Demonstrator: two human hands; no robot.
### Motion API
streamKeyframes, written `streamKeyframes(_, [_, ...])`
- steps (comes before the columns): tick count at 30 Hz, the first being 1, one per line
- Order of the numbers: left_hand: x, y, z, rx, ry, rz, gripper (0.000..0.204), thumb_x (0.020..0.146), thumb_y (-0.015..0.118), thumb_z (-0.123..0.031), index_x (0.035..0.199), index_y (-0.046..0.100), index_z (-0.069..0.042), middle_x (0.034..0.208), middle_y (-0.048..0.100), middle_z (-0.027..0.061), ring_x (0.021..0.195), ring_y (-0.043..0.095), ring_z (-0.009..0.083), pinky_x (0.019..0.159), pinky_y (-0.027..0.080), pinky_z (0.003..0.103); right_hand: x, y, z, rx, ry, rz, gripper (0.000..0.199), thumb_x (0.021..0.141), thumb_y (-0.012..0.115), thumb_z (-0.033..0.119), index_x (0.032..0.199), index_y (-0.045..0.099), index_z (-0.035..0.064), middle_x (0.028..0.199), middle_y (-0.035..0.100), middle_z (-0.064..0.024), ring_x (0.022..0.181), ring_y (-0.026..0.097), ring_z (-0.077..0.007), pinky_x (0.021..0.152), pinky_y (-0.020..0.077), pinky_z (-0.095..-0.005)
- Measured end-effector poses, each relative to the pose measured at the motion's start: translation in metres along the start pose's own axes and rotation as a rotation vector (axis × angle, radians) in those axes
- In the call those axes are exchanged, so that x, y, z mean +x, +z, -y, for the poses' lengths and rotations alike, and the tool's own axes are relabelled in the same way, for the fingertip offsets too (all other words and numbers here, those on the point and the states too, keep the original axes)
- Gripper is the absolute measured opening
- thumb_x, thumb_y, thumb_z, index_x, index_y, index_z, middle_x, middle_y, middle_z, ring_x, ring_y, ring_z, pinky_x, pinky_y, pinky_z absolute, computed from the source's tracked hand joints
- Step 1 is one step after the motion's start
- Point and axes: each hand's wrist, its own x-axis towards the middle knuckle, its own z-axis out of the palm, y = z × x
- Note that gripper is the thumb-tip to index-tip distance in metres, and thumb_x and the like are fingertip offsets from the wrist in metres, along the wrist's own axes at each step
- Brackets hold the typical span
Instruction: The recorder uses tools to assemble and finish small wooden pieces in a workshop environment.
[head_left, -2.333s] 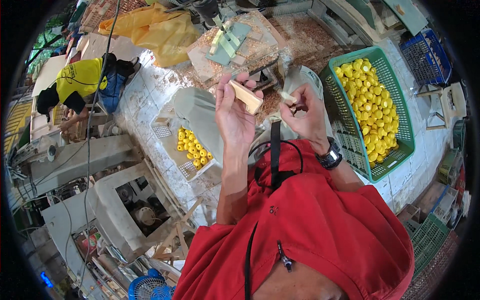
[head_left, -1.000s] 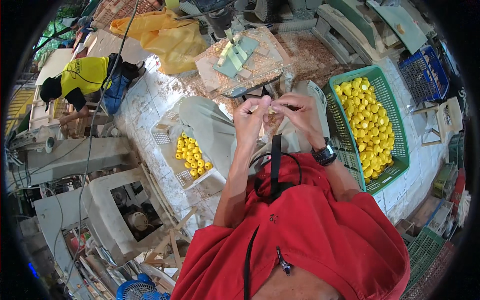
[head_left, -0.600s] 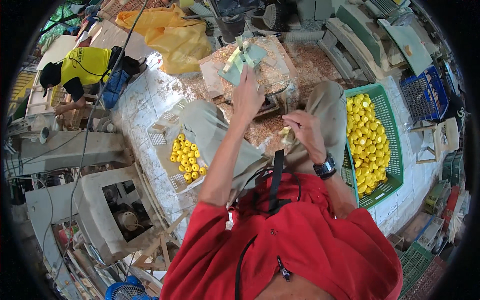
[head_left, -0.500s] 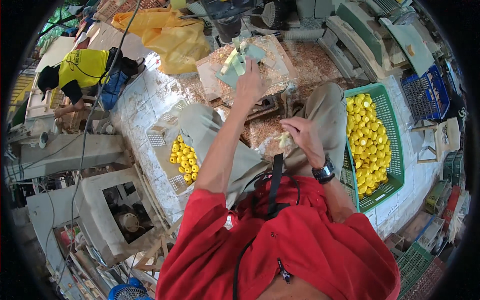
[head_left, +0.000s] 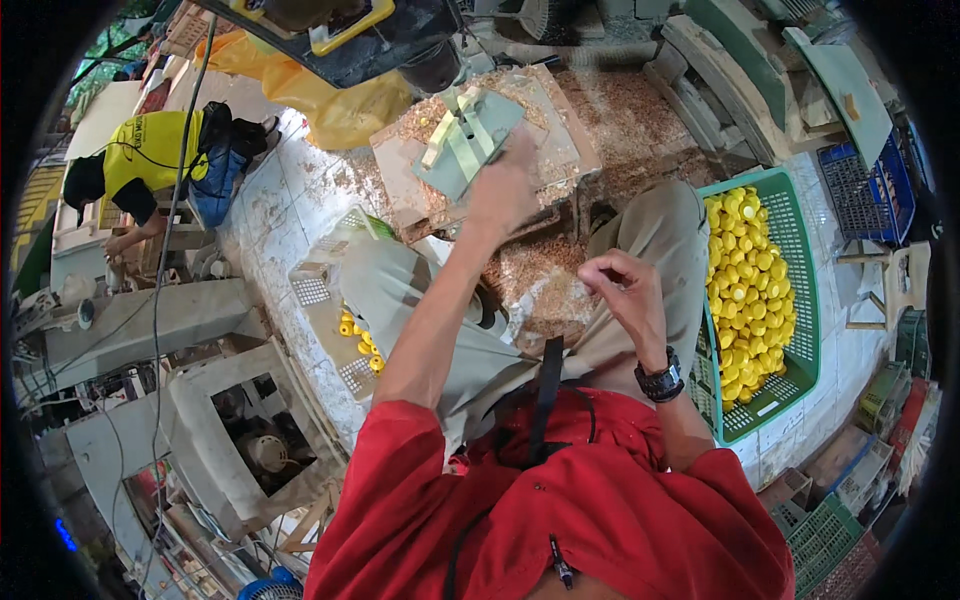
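Note:
My left hand [head_left: 503,192] is smeared by motion at the near right edge of a grey-green plate [head_left: 435,178]. Whether it holds anything does not show. Pale yellow-green strips [head_left: 462,150] stand on the plate, set at an angle to each other. The plate rests on a board [head_left: 395,165] strewn with wood shavings, below a dark machine head [head_left: 430,68]. My right hand [head_left: 632,295] hovers over my right thigh, its fingers curled and thumb drawn in toward them. Anything inside its grip is too small or hidden to make out.
Right of my leg stands a green crate [head_left: 722,430] heaped with yellow round pieces [head_left: 745,290]. A pale crate [head_left: 308,290] with yellow pieces [head_left: 368,345] is at the left, partly behind my knee. Farther left a person in a yellow shirt [head_left: 155,145] bends over work.
My left hand has drawn back from the strips toward the plate's near edge. My right hand has risen slightly rightward, away from a pale scrap below it. The view has shifted a little.

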Motion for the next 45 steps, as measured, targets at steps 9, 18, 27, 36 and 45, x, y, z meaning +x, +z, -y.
streamKeyframes(9, [-0.005,-0.021,-0.008,0.032,-0.111,-0.049,0.053,0.068,0.062,-0.002,0.120,0.057,-0.001,0.147,0.034,0.0206,0.094,0.064,0.0378,0.080,0.054,0.045,0.136,0.006,0.021,-0.292,-0.501,-0.045,0.030,0.088,0.058,0.004,0.116,0.057,-0.0043,0.107,0.065,-0.0137,0.094,0.062,-0.0211,0.078,0.0492,-0.0328])
streamKeyframes(18, [-0.022,-0.022,0.007,-0.148,-0.039,-0.003,0.034,0.075,0.064,-0.007,0.109,0.065,-0.007,0.117,0.061,0.0146,0.102,0.062,0.0351,0.087,0.050,0.042,0.271,0.037,-0.026,-1.004,-1.110,0.406,0.046,0.091,0.049,0.017,0.132,0.048,-0.0018,0.134,0.051,-0.0184,0.130,0.045,-0.0293,0.112,0.0322,-0.0410])
streamKeyframes(27, [-0.014,-0.033,0.006,-0.117,-0.155,-0.026,0.052,0.073,0.070,-0.009,0.121,0.053,0.004,0.129,0.052,0.0238,0.102,0.060,0.0429,0.088,0.050,0.045,0.236,0.052,-0.027,-0.938,-0.918,0.359,0.040,0.093,0.049,0.022,0.123,0.057,-0.0024,0.130,0.055,-0.0158,0.127,0.045,-0.0275,0.109,0.0323,-0.0410])
streamKeyframes(36, [-0.006,-0.056,0.017,-1.305,-0.585,0.194,0.038,0.092,0.053,-0.031,0.107,0.058,0.003,0.071,0.057,0.0065,0.059,0.056,0.0151,0.054,0.046,0.029,0.215,0.067,-0.008,-1.189,-0.789,0.028,0.033,0.092,0.048,0.021,0.116,0.061,0.0018,0.131,0.054,-0.0099,0.122,0.045,-0.0266,0.101,0.0358,-0.0429])
streamKeyframes(45, [-0.002,-0.028,0.011,-1.752,-0.500,-0.269,0.023,0.092,0.064,-0.016,0.108,0.061,0.000,0.084,0.063,0.0030,0.069,0.057,0.0096,0.059,0.046,0.023,0.153,0.039,0.014,-0.256,-0.249,0.314,0.051,0.079,0.074,0.027,0.124,0.061,0.0056,0.099,0.070,-0.0139,0.074,0.067,-0.0171,0.066,0.0536,-0.0299])
